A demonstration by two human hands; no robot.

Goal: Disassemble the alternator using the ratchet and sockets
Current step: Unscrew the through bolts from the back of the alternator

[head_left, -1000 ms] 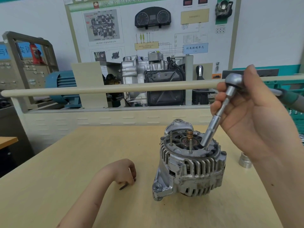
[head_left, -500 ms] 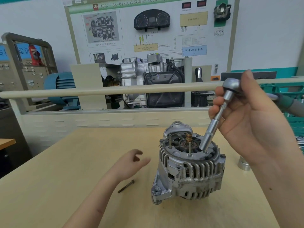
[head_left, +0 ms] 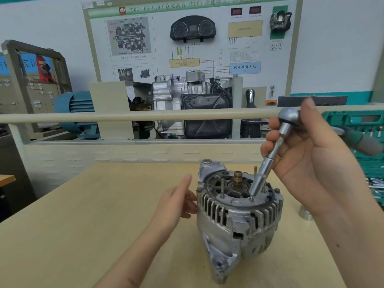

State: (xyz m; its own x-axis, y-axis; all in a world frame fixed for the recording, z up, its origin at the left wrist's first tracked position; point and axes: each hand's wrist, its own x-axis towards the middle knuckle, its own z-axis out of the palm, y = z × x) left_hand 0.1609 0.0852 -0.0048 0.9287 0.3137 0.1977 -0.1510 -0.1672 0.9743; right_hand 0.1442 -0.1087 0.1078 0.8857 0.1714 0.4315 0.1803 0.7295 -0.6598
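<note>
A silver finned alternator stands on the wooden table with its open end up, a brass shaft and thin studs rising from it. My right hand grips the ratchet by its head; a long extension and socket slant down onto a fastener at the alternator's top right rim. The ratchet's green handle sticks out to the right. My left hand is open with fingers straight, right beside the alternator's left side. The loose bolt seen earlier is hidden behind my left hand.
A loose silver socket stands on the table right of the alternator. A green tool case with sockets lies at the far right. A beige rail and a gearbox training stand run behind the table.
My left hand let go of a dark bolt on the table, opened, and moved right up to the alternator's side. My right hand kept the ratchet and socket on the alternator's top.
</note>
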